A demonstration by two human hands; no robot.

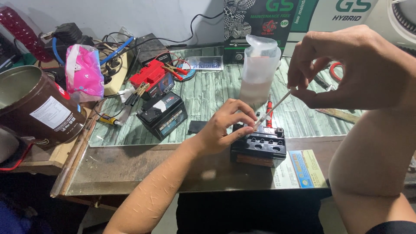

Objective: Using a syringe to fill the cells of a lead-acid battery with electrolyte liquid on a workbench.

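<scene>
The worktop is a glass-topped bench, pretty cluttered. Big brown tin can sits at the far left edge, a pink bag just behind it. Middle far there's a cloudy plastic jug with some clear liquid in it. Left of center is a second black battery and a red-topped one farther back with clips and cables around it.

The one being worked on is the small black battery, near edge, center-right, sitting on a thin wooden block. Boxy, hard plastic case, row of open filler holes along the top. I'd guess it's dense and heavy for its size, rigid, and you'd want to grab it by the sides and keep it level since those cells are open.

Left hand rests on the battery's left top corner, fingers curled and steadying it. Right hand is up higher on the right, fingers pinched shut on the top end of a thin white tube that slants down to the battery top. Looks light and a bit bendy, so gentle pinch near the top.
</scene>
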